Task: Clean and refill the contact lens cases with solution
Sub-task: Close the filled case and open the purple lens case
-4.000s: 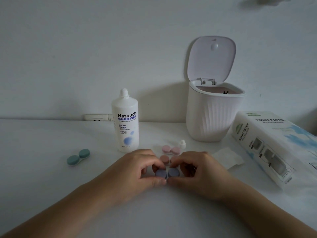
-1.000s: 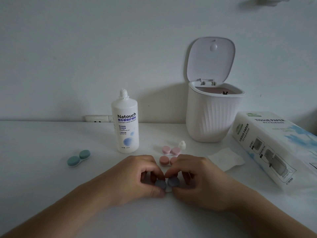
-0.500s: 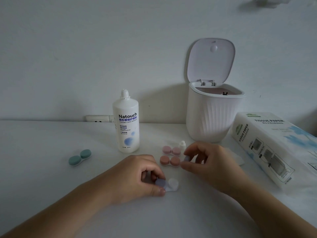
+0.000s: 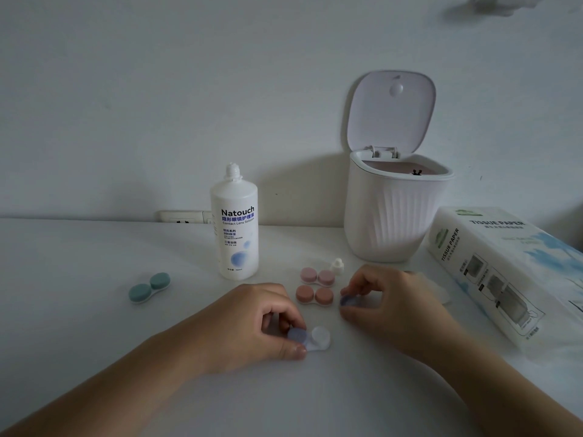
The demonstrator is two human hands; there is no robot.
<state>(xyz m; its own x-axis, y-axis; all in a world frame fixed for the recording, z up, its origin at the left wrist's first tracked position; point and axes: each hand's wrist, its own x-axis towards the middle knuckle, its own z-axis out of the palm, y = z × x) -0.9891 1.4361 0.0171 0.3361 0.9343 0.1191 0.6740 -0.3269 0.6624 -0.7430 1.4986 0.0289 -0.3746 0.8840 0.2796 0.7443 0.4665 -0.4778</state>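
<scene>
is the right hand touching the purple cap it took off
Touching: the head view shows the right hand pinching the purple cap between thumb and fingertips.

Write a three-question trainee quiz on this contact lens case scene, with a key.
1. True or false: both caps are on the purple lens case.
2. What does the right hand pinch? A) the bottle's small white cap B) a purple cap C) a tissue
3. Fill in: the lid of the white bin is ____.

Key
1. False. The left hand holds the case at its capped purple side; the other well is uncovered.
2. B. It pinches the purple cap just right of the darker pink case. The small white cap stands on the table near the solution bottle.
3. Open.
</scene>
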